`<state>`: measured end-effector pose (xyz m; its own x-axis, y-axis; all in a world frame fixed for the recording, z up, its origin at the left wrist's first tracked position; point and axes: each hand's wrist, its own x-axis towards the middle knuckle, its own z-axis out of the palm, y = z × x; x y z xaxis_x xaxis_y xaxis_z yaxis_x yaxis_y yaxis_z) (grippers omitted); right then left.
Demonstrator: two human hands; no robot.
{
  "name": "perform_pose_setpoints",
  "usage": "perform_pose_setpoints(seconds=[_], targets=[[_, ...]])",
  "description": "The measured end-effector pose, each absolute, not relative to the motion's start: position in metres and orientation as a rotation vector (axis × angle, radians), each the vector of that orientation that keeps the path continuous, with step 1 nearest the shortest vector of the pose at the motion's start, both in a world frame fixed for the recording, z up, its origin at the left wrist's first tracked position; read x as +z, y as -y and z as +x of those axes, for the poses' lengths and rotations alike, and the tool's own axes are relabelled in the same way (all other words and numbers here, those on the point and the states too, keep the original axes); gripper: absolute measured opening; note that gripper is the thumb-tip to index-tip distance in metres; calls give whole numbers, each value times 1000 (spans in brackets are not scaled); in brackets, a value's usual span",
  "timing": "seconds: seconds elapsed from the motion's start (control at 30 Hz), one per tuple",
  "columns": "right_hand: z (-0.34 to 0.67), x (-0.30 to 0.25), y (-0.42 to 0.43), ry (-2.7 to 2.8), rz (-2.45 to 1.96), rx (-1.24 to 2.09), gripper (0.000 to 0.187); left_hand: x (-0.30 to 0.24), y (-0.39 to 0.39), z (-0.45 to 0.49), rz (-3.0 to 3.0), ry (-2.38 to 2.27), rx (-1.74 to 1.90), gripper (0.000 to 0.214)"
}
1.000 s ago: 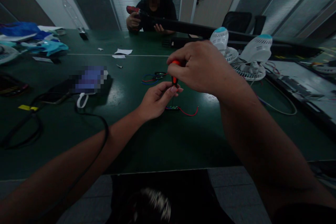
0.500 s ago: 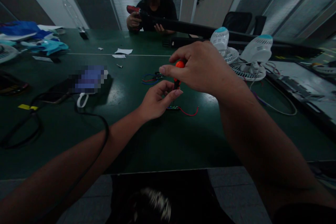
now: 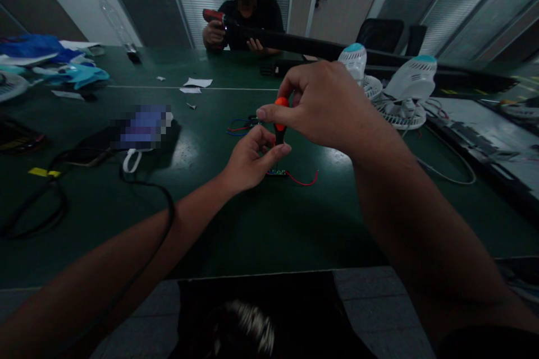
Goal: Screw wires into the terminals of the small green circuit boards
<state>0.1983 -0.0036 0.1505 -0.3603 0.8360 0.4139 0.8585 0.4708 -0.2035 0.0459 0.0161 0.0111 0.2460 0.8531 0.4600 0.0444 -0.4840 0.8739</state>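
My right hand (image 3: 314, 104) grips the orange and black handle of a screwdriver (image 3: 281, 118) from above, thumb and fingers round its upper end. The screwdriver stands nearly upright, its thin shaft reaching down to a small green circuit board (image 3: 278, 172) on the table. My left hand (image 3: 256, 160) is closed with thumb and fingers about the lower end of the handle, just above the board. A red wire (image 3: 305, 183) curls off the board's right end. Behind my left hand lies another small board (image 3: 253, 122) with red and blue wires, partly hidden.
White fan parts (image 3: 406, 95) stand at the right beside a large flat panel (image 3: 484, 129). A blurred phone-like object (image 3: 145, 126) and a black cable (image 3: 164, 190) lie left. Paper scraps (image 3: 197, 83) lie farther back. Across the green table (image 3: 227, 235), a person (image 3: 252, 22) holds a long black item.
The screwdriver's handle has tilted slightly, its top moving left. My right hand's fingers have curled and shifted round the handle. My left hand has stayed almost in place.
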Motion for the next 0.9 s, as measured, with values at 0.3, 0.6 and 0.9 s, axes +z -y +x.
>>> perform_pose_setpoints(seconds=[0.3, 0.6, 0.9], targets=[[198, 148, 4, 2284, -1299, -67, 15, 9, -18, 47, 1718, -883, 1348, 37], [198, 154, 7, 2360, -1385, -120, 23, 9, -18, 44, 1681, -909, 1354, 41], [197, 151, 4, 2368, -1384, -131, 30, 9, -18, 45, 1693, -860, 1348, 35]])
